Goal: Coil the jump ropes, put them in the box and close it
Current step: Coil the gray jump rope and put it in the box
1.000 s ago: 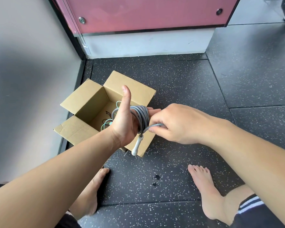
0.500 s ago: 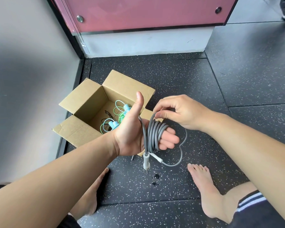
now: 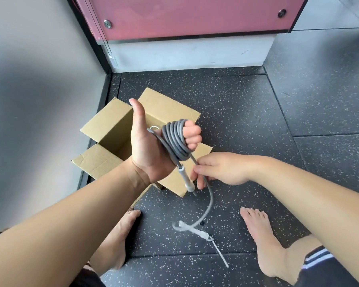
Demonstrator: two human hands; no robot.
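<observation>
Rope coil (image 3: 175, 141) round left hand (image 3: 149, 154), fingers curled through like spool; right hand (image 3: 224, 170) pinches loose tail (image 3: 210, 201), prob for next wrap.

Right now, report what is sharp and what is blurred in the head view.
Head view: the grey plastic jump rope coiled round the left hand is sharp; its loose tail and lower pale handle smear with motion blur; a soft shadow crosses the grey wall.
</observation>
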